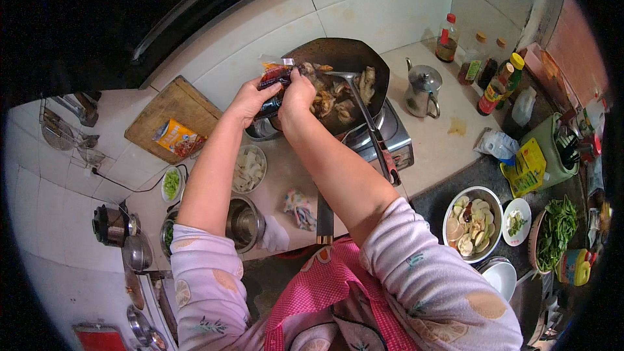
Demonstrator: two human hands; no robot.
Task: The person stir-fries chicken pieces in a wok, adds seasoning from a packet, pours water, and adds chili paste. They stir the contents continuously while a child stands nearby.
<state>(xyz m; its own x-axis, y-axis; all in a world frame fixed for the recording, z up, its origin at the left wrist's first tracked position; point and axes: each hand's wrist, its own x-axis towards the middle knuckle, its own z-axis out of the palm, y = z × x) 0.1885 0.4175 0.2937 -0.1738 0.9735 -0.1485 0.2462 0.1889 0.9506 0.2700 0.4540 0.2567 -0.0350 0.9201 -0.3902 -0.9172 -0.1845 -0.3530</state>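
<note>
Over the left side of a dark wok, my left hand and my right hand both grip a printed plastic packet. Part of the packet is hidden behind my fingers. Browned chunks of food that look like meat lie in the wok. A metal spatula rests in it, its dark handle pointing toward me over the rim. Beneath the wok stands a silver portable stove.
A wooden cutting board with an orange packet on it leans left. Near me are a bowl of white pieces, a steel pot and a cloth. Rightward stand a metal pot with a spout, sauce bottles and a bowl of sliced vegetables.
</note>
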